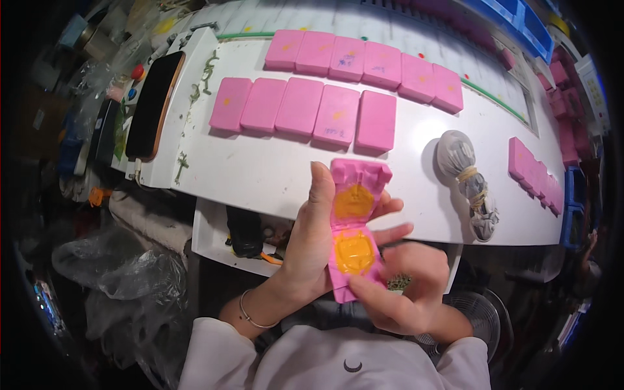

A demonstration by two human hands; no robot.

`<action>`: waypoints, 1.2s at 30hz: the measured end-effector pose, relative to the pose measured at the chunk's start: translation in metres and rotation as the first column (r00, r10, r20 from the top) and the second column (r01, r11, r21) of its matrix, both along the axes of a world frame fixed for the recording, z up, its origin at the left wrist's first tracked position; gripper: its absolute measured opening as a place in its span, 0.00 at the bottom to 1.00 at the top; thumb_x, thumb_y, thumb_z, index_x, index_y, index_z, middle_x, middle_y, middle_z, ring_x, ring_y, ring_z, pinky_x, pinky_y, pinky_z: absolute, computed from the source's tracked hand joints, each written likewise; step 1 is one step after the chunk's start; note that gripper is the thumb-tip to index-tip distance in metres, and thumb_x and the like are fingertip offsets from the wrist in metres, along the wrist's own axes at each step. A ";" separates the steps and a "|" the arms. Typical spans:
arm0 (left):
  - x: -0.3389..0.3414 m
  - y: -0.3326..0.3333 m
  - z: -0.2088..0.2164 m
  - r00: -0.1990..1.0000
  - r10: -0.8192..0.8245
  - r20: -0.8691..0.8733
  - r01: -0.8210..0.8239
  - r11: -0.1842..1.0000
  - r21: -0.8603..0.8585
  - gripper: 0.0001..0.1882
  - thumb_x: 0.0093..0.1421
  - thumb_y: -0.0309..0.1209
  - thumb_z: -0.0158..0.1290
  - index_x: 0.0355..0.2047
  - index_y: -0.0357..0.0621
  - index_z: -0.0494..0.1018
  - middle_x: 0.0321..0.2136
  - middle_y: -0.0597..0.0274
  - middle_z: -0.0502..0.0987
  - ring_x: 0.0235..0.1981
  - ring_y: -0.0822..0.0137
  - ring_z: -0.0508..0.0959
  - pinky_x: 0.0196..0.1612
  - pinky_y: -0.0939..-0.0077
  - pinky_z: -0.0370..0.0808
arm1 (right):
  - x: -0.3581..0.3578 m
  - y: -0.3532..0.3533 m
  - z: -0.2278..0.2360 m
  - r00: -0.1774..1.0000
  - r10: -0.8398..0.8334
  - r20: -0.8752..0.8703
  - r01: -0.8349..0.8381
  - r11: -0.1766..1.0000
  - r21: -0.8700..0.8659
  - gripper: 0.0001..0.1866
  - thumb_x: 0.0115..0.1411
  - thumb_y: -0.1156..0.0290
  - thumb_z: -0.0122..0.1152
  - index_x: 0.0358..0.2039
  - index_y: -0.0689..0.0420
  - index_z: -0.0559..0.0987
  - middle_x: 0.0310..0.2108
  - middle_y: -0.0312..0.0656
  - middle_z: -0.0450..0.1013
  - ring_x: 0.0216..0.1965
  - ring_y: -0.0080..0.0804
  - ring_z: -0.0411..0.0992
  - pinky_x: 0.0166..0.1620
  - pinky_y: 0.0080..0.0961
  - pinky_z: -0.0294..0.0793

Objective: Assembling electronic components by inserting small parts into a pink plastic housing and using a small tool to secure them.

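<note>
Open pink rubbery-looking two-panel piece [341,227] is up in the air just off the near edge of the white counter [416,159], a glossy yellow-orange patch [354,252] on each panel. Left hand [312,237] is closed around it from the left, thumb up along the side, fingers behind. Right hand [413,286] is curled at its lower end, one digit against the pink (can't tell if it's pinching or just pressing). On the counter: near row of five pink rounded-corner blocks [299,107], six more pink blocks [382,65] toward the far edge. Toward the right edge, a further pink cluster [533,174]; nearer in, by the near edge, a plastic-wrapped grey bundle [467,179] tied with tan bands. Black-screened phone [155,104] at the left edge. White drawer [207,227] stands open under the near edge.
</note>
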State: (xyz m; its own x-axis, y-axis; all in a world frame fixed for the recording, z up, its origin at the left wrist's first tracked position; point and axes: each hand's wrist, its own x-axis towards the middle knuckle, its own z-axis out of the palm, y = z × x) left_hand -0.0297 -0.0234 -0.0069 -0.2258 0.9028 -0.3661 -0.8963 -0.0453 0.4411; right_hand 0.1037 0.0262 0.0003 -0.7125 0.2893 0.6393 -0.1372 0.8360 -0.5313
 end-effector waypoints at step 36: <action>0.022 0.034 -0.002 0.797 -0.289 -0.531 0.301 0.951 -0.066 0.36 0.62 0.57 0.31 0.37 0.31 0.69 0.24 0.55 0.74 0.18 0.71 0.74 0.23 0.80 0.74 | 0.035 0.079 0.007 0.965 -0.223 0.141 0.253 0.932 -0.260 0.18 0.53 0.83 0.52 0.46 0.61 0.69 0.33 0.45 0.70 0.30 0.34 0.69 0.37 0.24 0.69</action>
State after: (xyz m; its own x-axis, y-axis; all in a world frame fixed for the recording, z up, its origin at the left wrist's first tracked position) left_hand -0.0080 0.0110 -0.0092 -0.1001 0.9632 -0.2493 -0.4965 0.1688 0.8515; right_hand 0.1386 0.1047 0.0074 -0.6610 0.6110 0.4355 0.1179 0.6578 -0.7439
